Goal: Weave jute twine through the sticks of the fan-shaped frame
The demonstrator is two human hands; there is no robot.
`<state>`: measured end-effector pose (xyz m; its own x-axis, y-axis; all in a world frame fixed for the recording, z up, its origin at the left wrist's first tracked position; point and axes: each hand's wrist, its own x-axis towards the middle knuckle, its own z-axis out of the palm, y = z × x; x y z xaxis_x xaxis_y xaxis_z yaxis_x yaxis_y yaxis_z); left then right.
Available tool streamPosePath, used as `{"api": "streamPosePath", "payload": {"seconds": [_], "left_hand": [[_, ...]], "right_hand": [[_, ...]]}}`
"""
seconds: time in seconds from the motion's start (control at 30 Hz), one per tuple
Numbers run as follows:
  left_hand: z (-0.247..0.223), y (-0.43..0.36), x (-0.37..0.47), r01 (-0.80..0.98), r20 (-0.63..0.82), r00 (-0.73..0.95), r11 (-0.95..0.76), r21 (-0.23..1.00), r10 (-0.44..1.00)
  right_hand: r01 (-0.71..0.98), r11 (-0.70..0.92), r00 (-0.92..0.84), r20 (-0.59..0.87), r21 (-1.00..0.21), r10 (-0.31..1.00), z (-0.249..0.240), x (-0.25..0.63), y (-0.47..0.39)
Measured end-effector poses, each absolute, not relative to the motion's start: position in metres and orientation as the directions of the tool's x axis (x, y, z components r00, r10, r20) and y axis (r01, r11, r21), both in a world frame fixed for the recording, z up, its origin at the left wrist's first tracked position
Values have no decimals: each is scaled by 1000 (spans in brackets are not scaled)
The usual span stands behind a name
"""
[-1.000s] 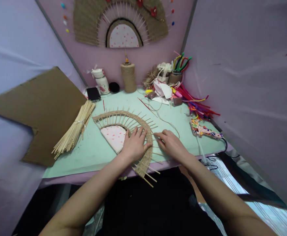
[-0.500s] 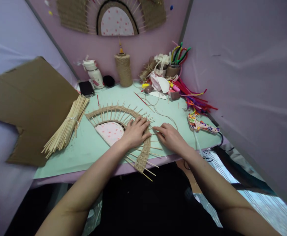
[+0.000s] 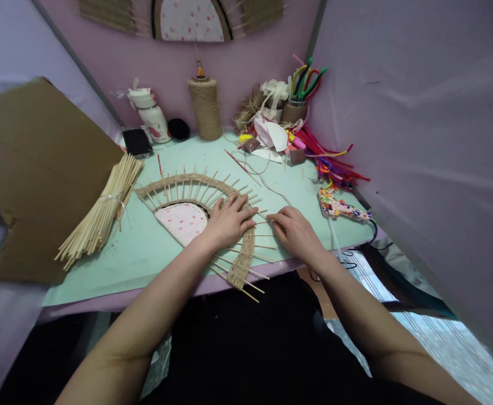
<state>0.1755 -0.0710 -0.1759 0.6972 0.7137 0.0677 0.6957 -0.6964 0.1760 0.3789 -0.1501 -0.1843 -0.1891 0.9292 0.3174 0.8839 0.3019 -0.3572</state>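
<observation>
A fan-shaped piece with thin radiating sticks and a woven twine band (image 3: 243, 263) lies on the pale green table cover. Its half-round centre (image 3: 182, 220) is white with pink spots. My left hand (image 3: 231, 220) rests on the right part of the band, fingers spread. Just right of the band, my right hand (image 3: 290, 226) is closed at the stick ends, thumb and fingertips pinched together. What it pinches is too small to make out, though twine (image 3: 271, 188) runs across the cover to it.
A stick bundle (image 3: 100, 211) lies left beside cardboard (image 3: 39, 174). At the back stand a white bottle (image 3: 153, 119) and a twine spool (image 3: 205, 109). Scissors (image 3: 307, 84), pipe cleaners (image 3: 334, 163) and a patterned glue gun (image 3: 341, 207) are right. A similar fan (image 3: 191, 21) hangs above.
The camera view has shifted slightly, moving the table items left and up in the picture. My right hand has drawn slightly away from my left hand, fingers still pinched.
</observation>
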Motion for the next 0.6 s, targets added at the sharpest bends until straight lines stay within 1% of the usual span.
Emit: {"api": "streamPosePath", "payload": {"seconds": [0.17, 0.27, 0.4, 0.6], "left_hand": [[-176, -72, 177, 706, 74, 684, -685, 179, 725], [-174, -72, 177, 704, 75, 684, -683, 195, 726], [-172, -74, 175, 690, 54, 698, -691, 218, 714], [-171, -94, 170, 659, 22, 732, -716, 228, 681]], "right_hand": [[888, 301, -189, 322, -348, 928, -193, 393, -151], [894, 325, -220, 332, -308, 917, -198, 397, -154], [907, 334, -252, 309, -255, 917, -196, 399, -159], [897, 370, -291, 307, -241, 906, -193, 396, -186]]}}
